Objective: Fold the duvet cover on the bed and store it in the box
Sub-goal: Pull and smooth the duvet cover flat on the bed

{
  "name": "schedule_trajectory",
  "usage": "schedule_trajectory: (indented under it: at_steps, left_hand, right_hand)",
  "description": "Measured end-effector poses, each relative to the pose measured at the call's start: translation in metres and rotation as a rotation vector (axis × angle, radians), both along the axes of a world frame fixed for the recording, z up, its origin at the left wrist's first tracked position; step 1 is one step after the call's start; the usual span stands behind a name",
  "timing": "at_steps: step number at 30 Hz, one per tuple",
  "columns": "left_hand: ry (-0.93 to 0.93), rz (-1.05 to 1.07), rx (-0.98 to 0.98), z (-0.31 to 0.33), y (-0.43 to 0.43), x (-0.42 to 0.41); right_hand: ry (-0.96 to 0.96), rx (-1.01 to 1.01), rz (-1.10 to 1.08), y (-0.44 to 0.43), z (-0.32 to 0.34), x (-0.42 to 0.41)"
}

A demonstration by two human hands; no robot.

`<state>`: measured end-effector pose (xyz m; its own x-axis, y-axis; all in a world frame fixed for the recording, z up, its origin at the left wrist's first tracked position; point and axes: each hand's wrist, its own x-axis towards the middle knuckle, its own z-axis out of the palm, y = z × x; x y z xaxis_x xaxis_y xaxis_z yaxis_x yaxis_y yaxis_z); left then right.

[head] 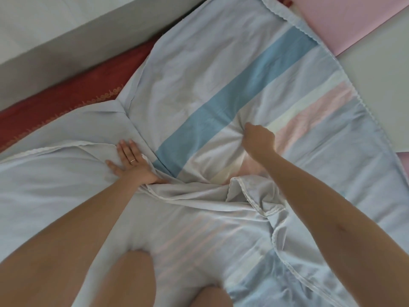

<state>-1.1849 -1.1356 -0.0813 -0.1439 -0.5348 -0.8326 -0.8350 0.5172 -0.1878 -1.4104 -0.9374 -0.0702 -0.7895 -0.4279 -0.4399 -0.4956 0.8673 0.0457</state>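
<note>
The duvet cover [221, 69], pale blue-white with a blue band and pink and cream stripes, lies spread and rumpled over the bed. My left hand [130, 159], wearing a ring, presses flat with straight fingers on a folded flap at centre left. To its right, my right hand [257, 138] has its fingers curled, pinching a bunch of fabric near the stripes, with creases radiating from the grip. A lace-trimmed edge [250, 196] lies bunched between my arms. No box is in view.
A dark red bedsheet [66, 103] shows at the left under the cover. A grey-white wall or headboard [55, 29] runs along the upper left. Pink and pale panels [345, 21] lie at the upper right. My knees sit on the cover at the bottom.
</note>
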Motion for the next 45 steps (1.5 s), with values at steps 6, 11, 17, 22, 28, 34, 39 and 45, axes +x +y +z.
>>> schedule_trajectory:
  at_steps: [6, 11, 17, 22, 28, 34, 39, 45]
  left_hand:
    - [-0.024, 0.056, -0.023, 0.008, 0.002, -0.001]
    - [0.042, 0.092, -0.033, 0.000, 0.001, 0.000]
    - [0.498, 0.161, -0.082, 0.004, 0.004, 0.032]
    - [0.436, 0.426, -0.209, 0.007, -0.020, 0.038]
    - [0.157, 0.385, 0.072, 0.020, -0.035, 0.018]
    - [0.115, 0.355, 0.103, 0.023, -0.042, 0.016]
    - [0.107, 0.359, 0.103, 0.015, -0.043, 0.019]
    - [0.049, 0.411, 0.141, 0.014, -0.051, 0.013]
  right_hand:
    - [0.157, 0.109, 0.325, 0.024, 0.012, -0.037]
    - [0.153, 0.065, 0.198, 0.036, 0.011, -0.040]
    - [0.149, -0.040, -0.179, 0.053, 0.006, -0.043]
    - [0.103, -0.026, -0.667, 0.074, 0.004, -0.048]
    - [0.006, -0.460, -0.194, -0.025, 0.007, -0.004]
    - [-0.264, -0.145, 0.162, -0.154, 0.002, 0.006]
    - [-0.267, -0.511, -0.270, -0.177, -0.010, -0.028]
    - [-0.394, -0.770, -0.615, -0.232, -0.014, -0.077]
